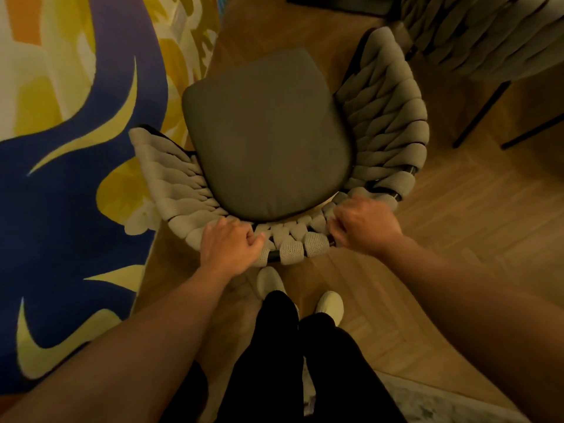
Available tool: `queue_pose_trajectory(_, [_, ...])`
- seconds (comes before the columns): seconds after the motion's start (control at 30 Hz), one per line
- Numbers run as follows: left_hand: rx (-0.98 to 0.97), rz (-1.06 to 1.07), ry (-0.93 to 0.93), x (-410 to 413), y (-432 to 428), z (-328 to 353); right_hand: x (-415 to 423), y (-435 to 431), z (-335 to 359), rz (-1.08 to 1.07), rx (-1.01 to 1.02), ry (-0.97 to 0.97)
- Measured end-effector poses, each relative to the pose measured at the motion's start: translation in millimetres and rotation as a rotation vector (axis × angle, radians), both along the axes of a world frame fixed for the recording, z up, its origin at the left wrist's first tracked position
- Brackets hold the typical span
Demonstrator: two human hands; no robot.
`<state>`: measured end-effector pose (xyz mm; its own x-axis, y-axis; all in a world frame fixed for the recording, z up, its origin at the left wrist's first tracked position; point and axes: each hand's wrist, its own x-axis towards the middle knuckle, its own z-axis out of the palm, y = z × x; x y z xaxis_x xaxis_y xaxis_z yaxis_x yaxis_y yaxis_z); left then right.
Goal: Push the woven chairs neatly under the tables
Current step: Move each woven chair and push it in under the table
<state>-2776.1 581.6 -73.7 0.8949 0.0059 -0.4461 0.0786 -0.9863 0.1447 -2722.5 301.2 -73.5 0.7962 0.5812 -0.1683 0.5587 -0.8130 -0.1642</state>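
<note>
A beige woven rope chair with a curved back (387,123) stands on the pale herringbone wood floor (457,227), seen from above. Its dark grey padded seat cushion (268,132) fills the middle of the chair. The left hand (229,247) curls over the chair's back rim, fingers closed around the thick rope. The right hand (364,222) grips the same rim further along, also closed on it. A blue, yellow and white patterned rug (61,178) lies beside the chair, under its left arm. A second woven chair (488,35) stands beyond the first chair's right arm. White shoes (270,282) stand just behind the chair's back.
</note>
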Motion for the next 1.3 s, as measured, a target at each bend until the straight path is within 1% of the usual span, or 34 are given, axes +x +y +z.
queue_pose_trajectory(0.07, [0.024, -0.007, -0.071, -2.6, -0.7, -4.7, 23.7, -3.7, -6.0, 0.061, -0.041, 0.004])
queue_pose_trajectory(0.17, [0.0, -0.025, -0.147, -5.6, 2.5, -8.5, 38.4, -8.1, -12.3, 0.108, -0.037, 0.144])
queue_pose_trajectory(0.3, [-0.021, -0.036, -0.17, -3.8, 6.8, -12.2, 37.1, -5.5, -10.7, 0.103, -0.031, 0.114])
queue_pose_trajectory(0.43, [-0.022, -0.064, -0.204, 13.1, 18.5, -14.3, 43.9, 2.8, -12.4, 0.029, -0.059, 0.115])
queue_pose_trajectory(0.63, [-0.014, -0.161, -0.276, 74.4, 50.4, -17.1, 66.7, 27.0, -15.2, -0.118, -0.071, 0.072])
queue_pose_trajectory(0.9, [-0.033, -0.281, -0.34, 158.1, 80.2, -7.2, 112.6, 59.4, -15.6, -0.303, 0.015, -0.033])
queue_pose_trajectory(1.07, [-0.088, -0.29, -0.33, 220.5, 106.3, -5.9, 160.4, 85.2, -18.7, -0.405, 0.022, -0.079])
queue_pose_trajectory(1.3, [-0.064, -0.369, -0.319, 303.7, 129.4, -11.7, 222.2, 106.7, -20.4, -0.49, 0.012, -0.079])
